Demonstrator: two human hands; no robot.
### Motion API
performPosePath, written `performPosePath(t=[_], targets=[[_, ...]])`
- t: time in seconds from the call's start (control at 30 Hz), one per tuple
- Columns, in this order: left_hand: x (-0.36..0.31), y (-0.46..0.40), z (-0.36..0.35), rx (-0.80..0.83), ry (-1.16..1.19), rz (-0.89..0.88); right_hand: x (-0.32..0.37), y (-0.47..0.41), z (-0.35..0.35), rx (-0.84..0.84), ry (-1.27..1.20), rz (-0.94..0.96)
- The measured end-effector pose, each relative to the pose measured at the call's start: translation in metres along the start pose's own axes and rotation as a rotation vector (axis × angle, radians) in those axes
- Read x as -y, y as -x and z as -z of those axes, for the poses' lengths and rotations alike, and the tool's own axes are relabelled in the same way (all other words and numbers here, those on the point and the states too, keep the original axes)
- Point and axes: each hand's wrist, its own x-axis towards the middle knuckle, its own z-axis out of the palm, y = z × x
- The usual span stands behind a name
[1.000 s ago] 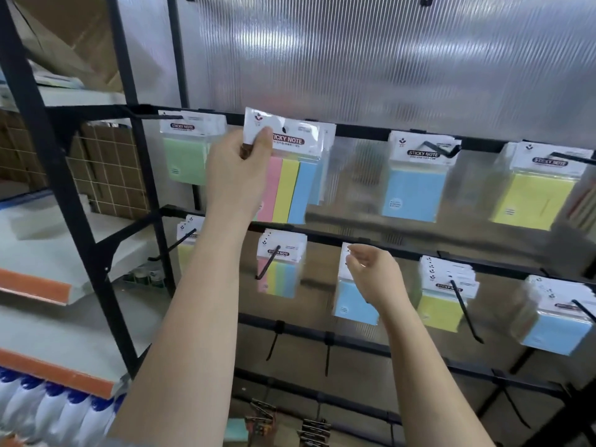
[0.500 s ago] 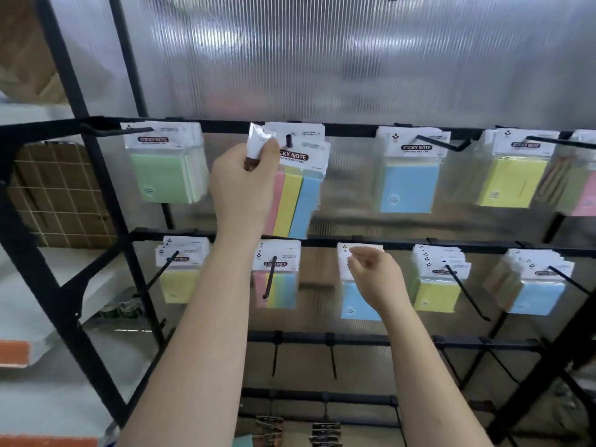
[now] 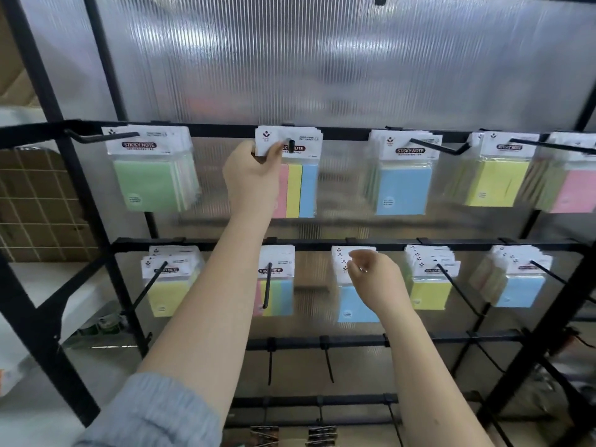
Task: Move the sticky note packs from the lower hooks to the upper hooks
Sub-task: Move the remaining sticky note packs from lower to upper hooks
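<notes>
My left hand [image 3: 251,179] pinches the white header of a striped pink, yellow and blue sticky note pack [image 3: 300,188] that hangs on the upper hook [image 3: 291,145]. My right hand [image 3: 375,282] is curled at the header of a blue pack [image 3: 353,301] on the lower rail; whether its fingers grip the card I cannot tell. More striped packs [image 3: 276,285] hang on the lower hook [image 3: 267,285] beside it.
The upper rail [image 3: 348,133] carries green [image 3: 150,179], blue [image 3: 403,185], yellow [image 3: 496,179] and pink [image 3: 577,188] packs. The lower rail [image 3: 322,244] carries yellow packs [image 3: 169,291], another yellow set [image 3: 430,291] and blue packs [image 3: 519,288]. Bare hooks and binder clips [image 3: 290,435] lie below.
The striped pack has slid further back onto the upper hook and hangs straighter. My right hand stays at the lower blue pack. The view shifted left and down.
</notes>
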Motion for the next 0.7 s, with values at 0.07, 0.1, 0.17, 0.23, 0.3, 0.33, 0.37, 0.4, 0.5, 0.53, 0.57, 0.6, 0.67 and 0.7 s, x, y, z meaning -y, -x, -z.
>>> performPosePath(t=[0.07,0.1,0.17,0.23,0.3,0.33,0.37,0.4,0.5,0.53,0.57,0.6,0.67,0.7], targets=[[0.000,-0.003,-0.002,-0.026,-0.014,-0.009,0.002,0.000,0.000,0.001,0.009,0.006],[0.000,-0.003,-0.002,-0.034,-0.001,-0.012,0.003,0.000,0.000,0.000,0.012,0.012],[0.002,-0.003,0.000,-0.038,0.034,-0.012,0.004,0.000,0.000,-0.009,0.007,0.025],[0.007,-0.002,0.004,-0.046,0.018,-0.030,0.007,0.000,0.000,-0.025,-0.002,0.035],[0.016,0.000,0.012,-0.059,-0.001,-0.031,0.010,0.000,-0.002,-0.037,0.001,0.056],[0.019,0.001,0.017,-0.053,-0.025,-0.017,0.012,0.000,-0.004,-0.039,0.003,0.065],[0.022,0.003,0.022,-0.039,-0.062,-0.002,0.013,0.000,-0.006,-0.038,-0.001,0.071],[0.026,0.005,0.028,-0.020,-0.097,0.010,0.014,0.000,-0.010,-0.031,-0.012,0.074],[0.036,0.012,0.044,0.052,-0.154,0.040,0.017,-0.001,-0.025,0.004,-0.056,0.068],[0.040,0.014,0.050,0.071,-0.167,0.061,0.018,0.000,-0.032,0.025,-0.077,0.048],[0.045,0.016,0.055,0.086,-0.172,0.084,0.019,0.001,-0.038,0.050,-0.102,0.025],[0.050,0.018,0.061,0.093,-0.178,0.102,0.020,0.002,-0.045,0.076,-0.131,0.001],[0.058,0.022,0.070,0.095,-0.206,0.123,0.021,0.004,-0.060,0.119,-0.196,-0.049],[0.062,0.024,0.075,0.096,-0.218,0.137,0.021,0.005,-0.068,0.135,-0.224,-0.075]])
